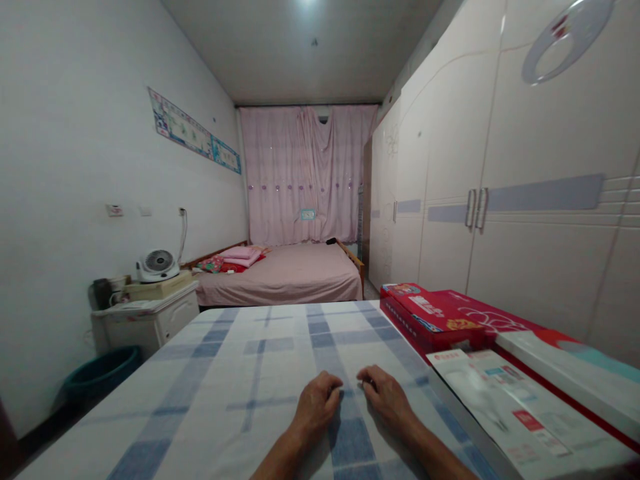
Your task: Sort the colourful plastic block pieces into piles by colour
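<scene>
My left hand (319,400) rests on the blue and white checked cloth (210,387) that covers the table or bed in front of me. Its fingers curl inward, with the thumb close to them. Facing it across a small gap, my right hand (387,397) also lies on the cloth with loosely curled fingers. A dark shadow shows under its fingertips. I see nothing held in either hand. Nearest to my right hand is a flat white box (520,400) with printed pictures, beside a red box (425,317).
A white box with a red and teal print (575,373) lies farther right, near the wardrobe (445,167). At the left stand a cabinet (175,313), a white fan (158,265) and a teal tub (103,370). A pink-covered bed (305,273) is at the back.
</scene>
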Motion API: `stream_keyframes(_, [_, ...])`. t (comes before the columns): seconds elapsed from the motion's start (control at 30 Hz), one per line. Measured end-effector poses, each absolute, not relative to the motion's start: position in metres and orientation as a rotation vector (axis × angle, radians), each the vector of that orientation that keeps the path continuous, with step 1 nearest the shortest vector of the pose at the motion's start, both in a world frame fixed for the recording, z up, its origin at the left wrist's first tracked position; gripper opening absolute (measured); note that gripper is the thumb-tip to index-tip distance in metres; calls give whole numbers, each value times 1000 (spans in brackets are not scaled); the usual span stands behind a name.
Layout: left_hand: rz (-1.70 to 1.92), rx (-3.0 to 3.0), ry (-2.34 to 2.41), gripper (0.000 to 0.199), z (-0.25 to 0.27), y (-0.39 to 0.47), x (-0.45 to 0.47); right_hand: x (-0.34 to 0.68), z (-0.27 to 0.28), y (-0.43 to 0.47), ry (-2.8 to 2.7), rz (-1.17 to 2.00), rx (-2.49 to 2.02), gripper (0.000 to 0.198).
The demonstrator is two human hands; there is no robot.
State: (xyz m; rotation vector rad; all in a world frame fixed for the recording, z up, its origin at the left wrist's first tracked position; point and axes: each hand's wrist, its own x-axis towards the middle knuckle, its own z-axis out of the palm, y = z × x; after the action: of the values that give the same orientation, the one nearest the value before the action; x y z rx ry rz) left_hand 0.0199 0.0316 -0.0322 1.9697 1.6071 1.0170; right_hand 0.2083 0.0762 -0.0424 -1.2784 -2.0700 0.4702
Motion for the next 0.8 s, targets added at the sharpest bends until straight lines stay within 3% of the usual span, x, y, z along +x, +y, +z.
stream_keyframes(0.8, [1013,1978,1624,25,-37,34,20,209,-45,79,-2059,484,-1277,23])
